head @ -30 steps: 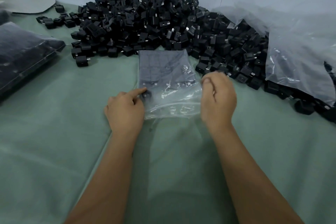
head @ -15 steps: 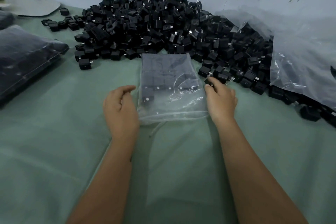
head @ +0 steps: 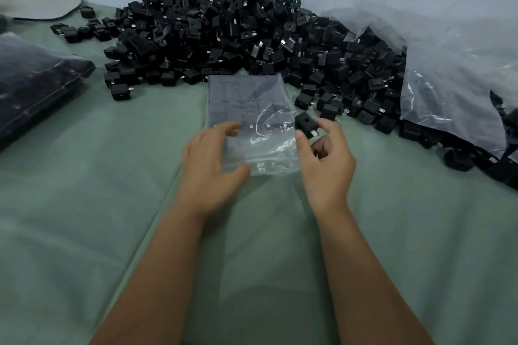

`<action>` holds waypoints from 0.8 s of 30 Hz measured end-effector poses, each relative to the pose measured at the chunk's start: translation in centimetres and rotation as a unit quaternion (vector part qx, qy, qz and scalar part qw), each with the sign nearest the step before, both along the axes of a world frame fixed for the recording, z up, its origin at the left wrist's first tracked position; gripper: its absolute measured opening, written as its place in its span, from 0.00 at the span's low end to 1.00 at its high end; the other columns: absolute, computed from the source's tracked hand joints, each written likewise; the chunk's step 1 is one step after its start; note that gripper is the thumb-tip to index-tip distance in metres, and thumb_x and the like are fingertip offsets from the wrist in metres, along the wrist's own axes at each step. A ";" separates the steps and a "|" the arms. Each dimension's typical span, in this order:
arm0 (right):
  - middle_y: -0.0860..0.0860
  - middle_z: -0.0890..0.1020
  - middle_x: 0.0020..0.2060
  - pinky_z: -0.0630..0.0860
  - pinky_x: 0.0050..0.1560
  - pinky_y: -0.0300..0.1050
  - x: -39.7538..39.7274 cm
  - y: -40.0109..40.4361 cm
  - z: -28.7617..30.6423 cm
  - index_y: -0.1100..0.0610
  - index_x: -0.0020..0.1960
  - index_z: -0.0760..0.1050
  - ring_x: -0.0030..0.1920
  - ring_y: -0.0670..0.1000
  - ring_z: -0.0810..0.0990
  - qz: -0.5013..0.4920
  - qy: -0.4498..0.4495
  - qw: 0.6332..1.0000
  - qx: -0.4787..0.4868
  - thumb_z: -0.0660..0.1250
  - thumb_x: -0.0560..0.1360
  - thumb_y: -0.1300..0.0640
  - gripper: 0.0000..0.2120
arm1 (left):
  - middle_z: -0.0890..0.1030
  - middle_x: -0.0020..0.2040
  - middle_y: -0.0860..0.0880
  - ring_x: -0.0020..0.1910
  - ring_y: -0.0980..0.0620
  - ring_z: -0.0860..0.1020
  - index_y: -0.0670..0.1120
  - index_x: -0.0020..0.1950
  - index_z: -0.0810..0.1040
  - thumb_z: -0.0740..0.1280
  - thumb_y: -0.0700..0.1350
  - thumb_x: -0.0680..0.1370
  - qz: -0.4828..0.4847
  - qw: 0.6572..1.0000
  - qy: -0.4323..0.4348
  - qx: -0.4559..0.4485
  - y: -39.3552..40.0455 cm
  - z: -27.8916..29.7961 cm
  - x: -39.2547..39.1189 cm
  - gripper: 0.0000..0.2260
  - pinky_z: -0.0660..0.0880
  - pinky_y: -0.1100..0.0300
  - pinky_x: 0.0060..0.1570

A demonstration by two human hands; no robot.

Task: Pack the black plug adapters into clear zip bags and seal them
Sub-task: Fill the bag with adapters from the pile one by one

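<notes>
the right hand [head: 325, 159] pinches a black plug adapter [head: 306, 125] beside the clear zip bag [head: 252, 117]. the left hand [head: 210, 159], fingers relaxed, rests on the bag's near left edge.

Zip bag [head: 252, 120] on the tabletop [head: 84, 204], adapters around it

Behind the zip bag lies the adapter pile [head: 224, 36]; left of it the packed bags [head: 33, 78]; right of it the large plastic sack [head: 454, 87]; one adapter [head: 306, 124] at its right edge.
</notes>
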State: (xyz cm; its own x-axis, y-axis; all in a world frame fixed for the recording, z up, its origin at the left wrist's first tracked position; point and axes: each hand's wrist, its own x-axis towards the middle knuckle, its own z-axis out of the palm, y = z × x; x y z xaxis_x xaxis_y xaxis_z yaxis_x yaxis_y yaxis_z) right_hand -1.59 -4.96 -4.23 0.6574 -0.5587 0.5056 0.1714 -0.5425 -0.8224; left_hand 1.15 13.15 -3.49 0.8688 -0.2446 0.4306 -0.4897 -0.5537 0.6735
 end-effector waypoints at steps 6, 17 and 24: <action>0.44 0.76 0.36 0.70 0.37 0.41 -1.3 1.8 0.3 0.50 0.46 0.73 0.37 0.45 0.72 0.065 0.011 0.983 -0.170 0.64 0.69 0.46 0.10 | 0.80 0.58 0.50 0.61 0.46 0.74 0.48 0.59 0.80 0.65 0.48 0.67 0.023 0.991 -0.043 0.128 -0.5 -0.2 0.1 0.21 0.65 0.52 0.63; 0.51 0.79 0.34 0.74 0.38 0.46 -0.6 4.6 0.0 0.55 0.46 0.81 0.39 0.55 0.77 0.027 0.095 0.884 -0.457 0.74 0.65 0.60 0.09 | 0.82 0.53 0.50 0.51 0.64 0.73 0.43 0.55 0.83 0.69 0.40 0.78 0.094 0.993 -0.038 -0.059 -0.3 -0.6 1.0 0.08 0.62 0.80 0.55; 0.51 0.79 0.35 0.72 0.39 0.45 -0.8 5.6 0.2 0.55 0.46 0.79 0.38 0.55 0.77 0.045 0.153 0.904 -0.396 0.71 0.68 0.53 0.09 | 0.81 0.47 0.58 0.50 0.60 0.78 0.48 0.50 0.83 0.66 0.47 0.74 0.104 0.986 0.003 -0.132 -0.3 -0.4 0.7 0.09 0.68 0.74 0.54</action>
State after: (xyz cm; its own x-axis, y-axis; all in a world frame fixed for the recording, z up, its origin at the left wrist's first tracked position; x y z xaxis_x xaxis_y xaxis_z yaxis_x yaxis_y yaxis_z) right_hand -2.41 0.61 -4.06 0.8589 -0.0385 0.5108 0.0739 -0.9774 -0.1980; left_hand 1.84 12.88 -3.92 0.8913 0.0582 0.4498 -0.3797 -0.4465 0.8102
